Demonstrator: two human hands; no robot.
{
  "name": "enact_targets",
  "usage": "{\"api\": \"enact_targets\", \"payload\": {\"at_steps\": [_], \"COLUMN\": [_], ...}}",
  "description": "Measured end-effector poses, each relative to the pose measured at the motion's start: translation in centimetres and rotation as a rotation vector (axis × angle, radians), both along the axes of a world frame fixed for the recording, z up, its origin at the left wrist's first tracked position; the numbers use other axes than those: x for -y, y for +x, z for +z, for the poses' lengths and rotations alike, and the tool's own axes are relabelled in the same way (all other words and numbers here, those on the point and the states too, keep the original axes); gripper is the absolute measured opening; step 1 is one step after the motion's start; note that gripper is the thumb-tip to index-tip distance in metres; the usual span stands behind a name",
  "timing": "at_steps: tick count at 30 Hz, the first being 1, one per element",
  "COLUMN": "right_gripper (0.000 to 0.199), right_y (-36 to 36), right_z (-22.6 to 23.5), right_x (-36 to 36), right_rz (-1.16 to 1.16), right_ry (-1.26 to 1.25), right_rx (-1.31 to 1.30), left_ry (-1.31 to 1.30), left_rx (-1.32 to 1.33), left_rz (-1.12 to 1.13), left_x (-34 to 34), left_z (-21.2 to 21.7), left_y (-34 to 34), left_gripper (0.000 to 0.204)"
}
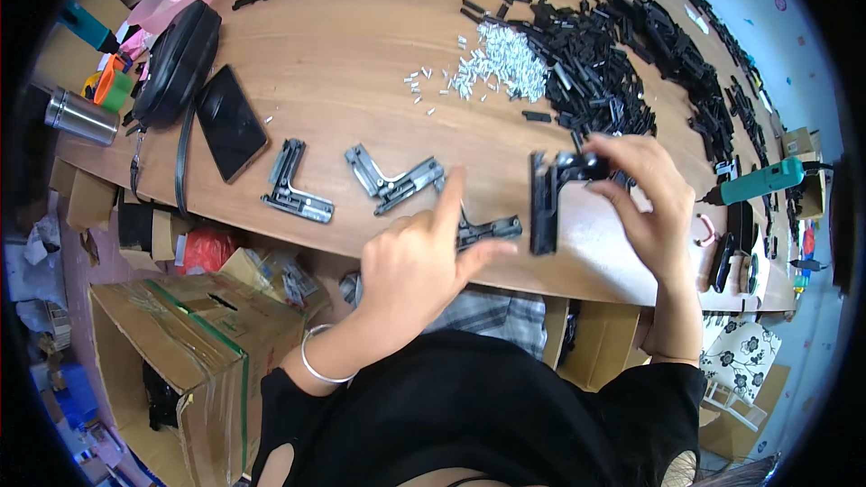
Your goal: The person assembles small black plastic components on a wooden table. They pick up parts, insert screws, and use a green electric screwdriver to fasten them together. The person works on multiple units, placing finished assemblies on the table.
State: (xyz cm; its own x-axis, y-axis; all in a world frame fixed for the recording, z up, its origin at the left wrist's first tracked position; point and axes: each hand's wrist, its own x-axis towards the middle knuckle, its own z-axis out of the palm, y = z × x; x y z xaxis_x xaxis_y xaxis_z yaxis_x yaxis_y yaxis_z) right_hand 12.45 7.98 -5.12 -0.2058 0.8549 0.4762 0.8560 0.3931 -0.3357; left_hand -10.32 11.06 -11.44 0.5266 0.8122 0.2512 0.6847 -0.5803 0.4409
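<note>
My right hand pinches a black pistol-shaped piece by one end between thumb and fingertips, lifted over the table's near side. My left hand has its forefinger and thumb stretched apart, the other fingers partly hidden. Behind and under it lies a grey-and-black pistol-shaped piece; whether a fingertip touches it I cannot tell. Farther left on the table rest two more such pieces, a middle one and a left one, their inner sides facing up.
A pile of small silvery pins and a heap of black parts lie at the back right. To the left are a phone and a black case. A teal electric screwdriver is at the right. A cardboard box stands below left.
</note>
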Motion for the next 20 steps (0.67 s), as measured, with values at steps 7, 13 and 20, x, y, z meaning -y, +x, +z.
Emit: {"api": "enact_targets", "payload": {"at_steps": [7, 13, 20], "right_gripper": [0.031, 0.026, 0.028], "right_y": [-0.5, 6.2, 9.2], "right_z": [-0.3, -4.7, -4.0], "right_x": [-7.7, -15.7, -15.7], "right_rz": [0.406, -0.096, -0.313], "right_ry": [-0.491, -0.094, -0.407], "right_rx": [-0.342, 0.241, 0.341], "left_ry": [-1.211, -1.052, -0.849], "left_rx": [1.080, 1.251, 1.178], "left_rz": [-0.282, -0.066, -0.002], "left_x": [-0.4, -0.6, -1.8], "left_z": [-0.2, -1.5, -0.8], "left_y": [-1.6, -3.7, -5.0], "left_gripper": [0.036, 0.032, 0.048]}}
